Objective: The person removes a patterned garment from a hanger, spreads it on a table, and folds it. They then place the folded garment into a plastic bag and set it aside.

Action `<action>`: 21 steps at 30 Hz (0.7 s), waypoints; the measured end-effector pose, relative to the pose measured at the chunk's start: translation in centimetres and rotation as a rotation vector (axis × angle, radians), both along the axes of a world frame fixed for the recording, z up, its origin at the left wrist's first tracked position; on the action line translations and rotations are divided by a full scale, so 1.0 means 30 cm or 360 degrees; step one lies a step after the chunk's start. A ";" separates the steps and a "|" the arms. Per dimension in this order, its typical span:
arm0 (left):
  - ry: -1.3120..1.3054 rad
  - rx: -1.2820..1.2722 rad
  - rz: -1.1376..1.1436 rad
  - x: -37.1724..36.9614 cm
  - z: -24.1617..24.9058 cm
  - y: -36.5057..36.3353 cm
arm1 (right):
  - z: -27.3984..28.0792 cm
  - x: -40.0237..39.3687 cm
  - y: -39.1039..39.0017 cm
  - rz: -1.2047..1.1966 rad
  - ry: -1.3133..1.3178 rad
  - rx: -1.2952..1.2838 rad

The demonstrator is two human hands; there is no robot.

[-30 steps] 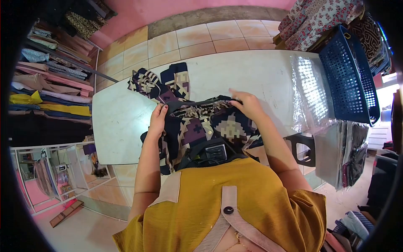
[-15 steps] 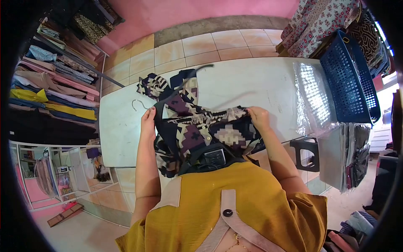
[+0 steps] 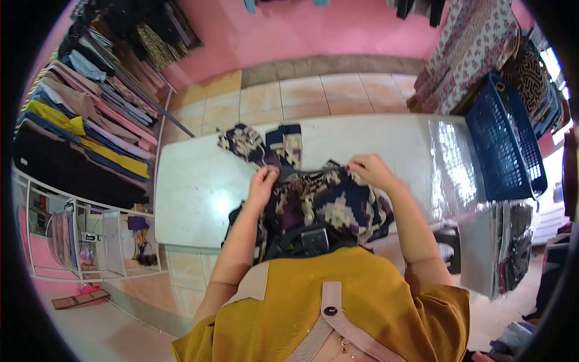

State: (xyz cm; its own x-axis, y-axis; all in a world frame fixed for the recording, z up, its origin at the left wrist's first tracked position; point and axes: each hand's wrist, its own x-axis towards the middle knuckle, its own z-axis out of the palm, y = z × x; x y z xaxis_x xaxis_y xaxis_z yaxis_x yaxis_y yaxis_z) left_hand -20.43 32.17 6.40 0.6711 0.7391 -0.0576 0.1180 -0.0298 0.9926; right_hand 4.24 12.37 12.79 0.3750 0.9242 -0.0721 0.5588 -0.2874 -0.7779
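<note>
A dark garment with a blocky purple, cream and navy pattern (image 3: 341, 208) lies over the near edge of the white table (image 3: 374, 136), with its sleeves spread toward the far side. My left hand (image 3: 263, 181) pinches the garment's upper edge at its left end. At the right end of the same edge, my right hand (image 3: 372, 171) has its fingers closed on the fabric. A dark strip runs between the two hands. The hanger hook is barely visible by my left hand. A black device (image 3: 315, 240) sits at my waist, against the garment.
A blue plastic basket (image 3: 505, 142) and clear plastic packaging (image 3: 449, 163) are at the table's right end. Folded clothes (image 3: 90, 120) hang on a rack at the left. Below the basket are wrapped garments (image 3: 497, 247). A floral cloth (image 3: 464, 54) hangs at the back right.
My left hand has moved right, closer to my right hand. The long dark strip that was raised above the garment is now down between the hands. The camera view has shifted.
</note>
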 end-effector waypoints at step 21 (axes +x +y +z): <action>0.0226 0.0975 0.0098 -0.171 -0.286 -0.045 | 1.226 0.625 0.453 -0.1146 -0.1418 0.1436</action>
State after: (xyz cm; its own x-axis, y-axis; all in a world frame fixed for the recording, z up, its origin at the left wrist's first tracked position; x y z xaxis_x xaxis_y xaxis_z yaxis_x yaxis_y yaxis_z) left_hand -25.55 30.83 -2.17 0.6433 0.7032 0.3027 0.2671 -0.5767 0.7721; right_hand 22.99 25.95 49.57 0.3765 0.1253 0.9179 0.8912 -0.3195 -0.3219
